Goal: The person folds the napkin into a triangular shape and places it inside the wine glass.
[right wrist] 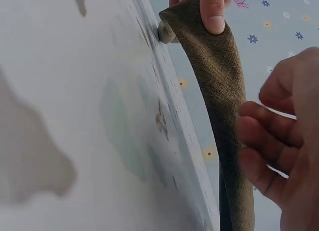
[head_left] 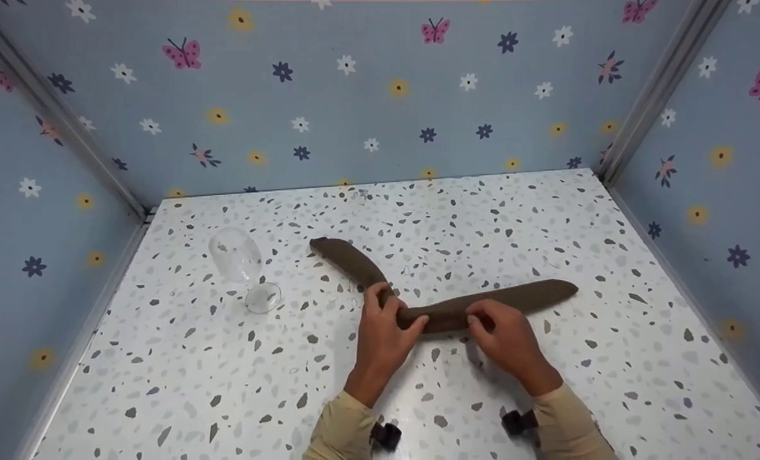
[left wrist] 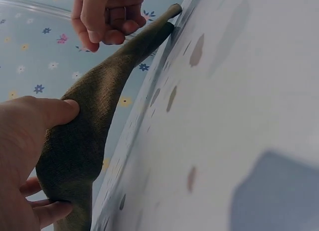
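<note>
A long brown cloth (head_left: pixel 501 300), folded into a narrow strip, bends sharply at the left hand. My left hand (head_left: pixel 383 332) grips it at the bend. In the left wrist view the left thumb (left wrist: pixel 65 111) presses the cloth from above, and the fingers show lower down on it. My right hand (head_left: pixel 507 338) is at the near edge of the strip's right part. Its fingers (right wrist: pixel 259 131) are loosely curled and overlap the cloth edge in the right wrist view, with the thumb apart from the cloth.
A clear stemmed glass (head_left: pixel 236 259) stands left of the cloth. The white speckled tabletop (head_left: pixel 181 358) is bordered by blue walls (head_left: pixel 367 102) with flowers and butterflies at the back and both sides.
</note>
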The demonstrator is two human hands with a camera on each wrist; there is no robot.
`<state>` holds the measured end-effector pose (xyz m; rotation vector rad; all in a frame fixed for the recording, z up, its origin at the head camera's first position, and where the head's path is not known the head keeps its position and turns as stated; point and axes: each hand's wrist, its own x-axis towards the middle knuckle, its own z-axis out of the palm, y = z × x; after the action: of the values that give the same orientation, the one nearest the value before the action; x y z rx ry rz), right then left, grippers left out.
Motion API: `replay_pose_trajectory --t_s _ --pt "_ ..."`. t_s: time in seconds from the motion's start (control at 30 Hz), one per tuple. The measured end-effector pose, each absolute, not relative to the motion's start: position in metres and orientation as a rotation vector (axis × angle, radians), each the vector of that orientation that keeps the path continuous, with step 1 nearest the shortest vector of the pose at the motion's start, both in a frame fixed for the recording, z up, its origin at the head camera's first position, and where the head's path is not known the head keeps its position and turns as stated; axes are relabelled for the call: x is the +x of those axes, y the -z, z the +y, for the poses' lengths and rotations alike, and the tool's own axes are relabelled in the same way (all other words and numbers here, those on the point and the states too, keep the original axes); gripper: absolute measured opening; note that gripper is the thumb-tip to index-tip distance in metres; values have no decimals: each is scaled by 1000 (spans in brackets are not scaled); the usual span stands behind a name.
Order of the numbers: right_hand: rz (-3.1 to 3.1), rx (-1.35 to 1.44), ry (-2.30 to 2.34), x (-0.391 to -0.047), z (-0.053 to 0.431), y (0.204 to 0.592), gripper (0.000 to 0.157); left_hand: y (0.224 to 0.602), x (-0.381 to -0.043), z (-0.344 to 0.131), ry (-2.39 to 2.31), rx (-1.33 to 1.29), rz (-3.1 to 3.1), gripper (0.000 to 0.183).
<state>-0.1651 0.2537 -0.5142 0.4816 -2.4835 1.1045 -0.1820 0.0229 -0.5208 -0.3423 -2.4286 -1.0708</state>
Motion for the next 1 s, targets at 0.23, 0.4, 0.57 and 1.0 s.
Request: replay_pose_trajectory --t_s 0.23,0.4,0.57,1.0 --pt "-2627 366 -1366 -163 253 512 6 524 -184 22 1152 -303 -2344 35" --pt "-2693 311 -1405 -166 254 516 9 525 -183 20 1217 -300 -2307 32" --pt "-2672 168 -1464 -168 256 511 13 522 -185 22 1273 -359 -2264 28" --pt "-2646 197 -1648 -167 255 511 30 521 -185 22 1477 -475 -2192 28"
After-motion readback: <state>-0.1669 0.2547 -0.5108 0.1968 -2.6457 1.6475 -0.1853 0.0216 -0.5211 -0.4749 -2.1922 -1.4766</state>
